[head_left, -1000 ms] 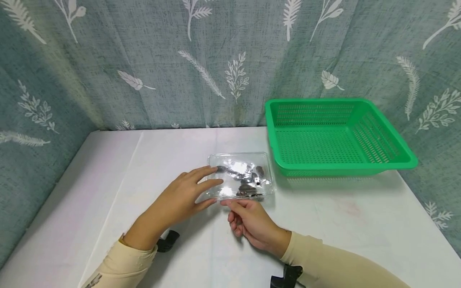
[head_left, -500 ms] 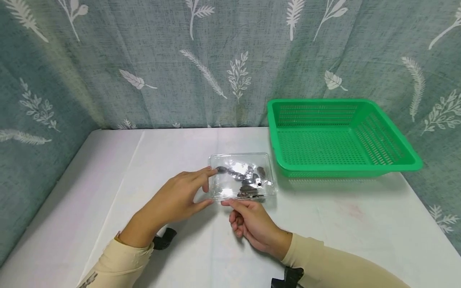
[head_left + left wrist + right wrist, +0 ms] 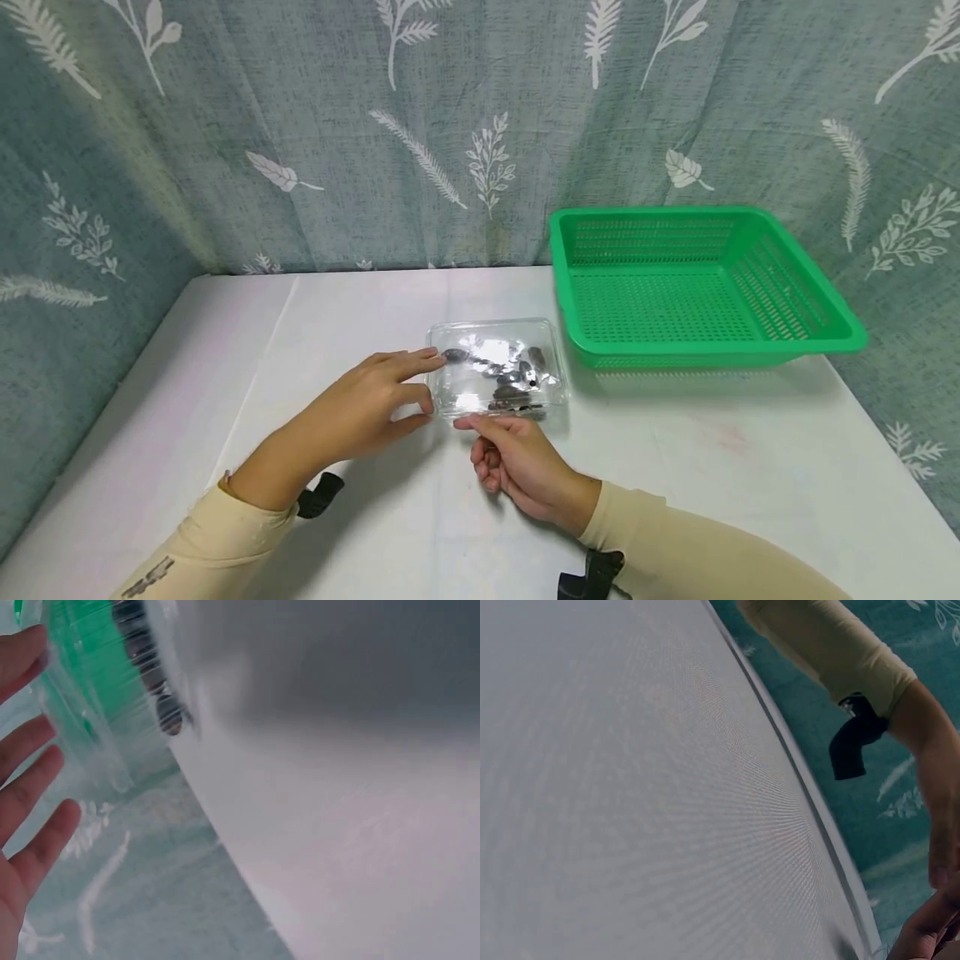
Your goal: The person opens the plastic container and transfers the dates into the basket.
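A: How would you handle the clear box (image 3: 467,384) well here?

B: I'd steady it with the left hand (image 3: 367,404) and let the right hand (image 3: 525,467) work the near rim gently. The plastic looks thin, so a hard squeeze could buckle it and jostle the dark pieces (image 3: 512,392) inside.

A: And the grips just now?

B: The left is wide, fingers spread. On the right, the index finger reaches out with the thumb along it and the rest curled; whether they pinch the rim, I cannot tell.

A: Where does the box sit against them?

B: On the white table (image 3: 712,483), before the person. The left fingertips meet its left edge, though touch is hard to confirm; the right fingertip is at the near edge, left of its middle. The green basket (image 3: 720,347) stands just beyond its right side.
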The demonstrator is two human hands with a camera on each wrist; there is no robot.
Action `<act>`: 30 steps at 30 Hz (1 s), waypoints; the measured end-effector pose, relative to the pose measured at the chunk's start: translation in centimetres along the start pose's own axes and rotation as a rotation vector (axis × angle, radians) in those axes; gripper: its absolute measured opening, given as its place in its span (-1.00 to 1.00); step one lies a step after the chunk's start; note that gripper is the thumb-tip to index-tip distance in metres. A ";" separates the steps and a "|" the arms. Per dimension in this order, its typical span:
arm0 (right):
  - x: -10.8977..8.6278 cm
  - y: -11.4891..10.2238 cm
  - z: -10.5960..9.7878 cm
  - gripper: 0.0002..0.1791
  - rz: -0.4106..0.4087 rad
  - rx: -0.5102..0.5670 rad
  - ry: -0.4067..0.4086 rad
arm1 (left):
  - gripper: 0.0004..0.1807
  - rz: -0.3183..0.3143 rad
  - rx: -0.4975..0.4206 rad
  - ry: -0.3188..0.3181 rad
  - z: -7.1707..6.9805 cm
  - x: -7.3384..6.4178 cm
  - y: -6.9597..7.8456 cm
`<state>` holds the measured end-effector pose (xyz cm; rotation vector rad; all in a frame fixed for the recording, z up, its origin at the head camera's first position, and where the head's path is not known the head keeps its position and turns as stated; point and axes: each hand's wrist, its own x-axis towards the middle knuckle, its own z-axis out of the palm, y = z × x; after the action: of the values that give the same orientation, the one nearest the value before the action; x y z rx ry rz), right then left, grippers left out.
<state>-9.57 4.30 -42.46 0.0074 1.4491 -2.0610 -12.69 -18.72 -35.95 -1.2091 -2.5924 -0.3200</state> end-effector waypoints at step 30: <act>0.0 -0.2 -0.2 -0.49 0.010 -0.007 -0.029 | -0.81 0.259 0.307 -0.132 -0.8 1.9 0.8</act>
<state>-9.75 4.50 -42.38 -0.0181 1.4358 -2.0398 -13.12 -17.14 -34.48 -1.4640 -2.4309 0.2087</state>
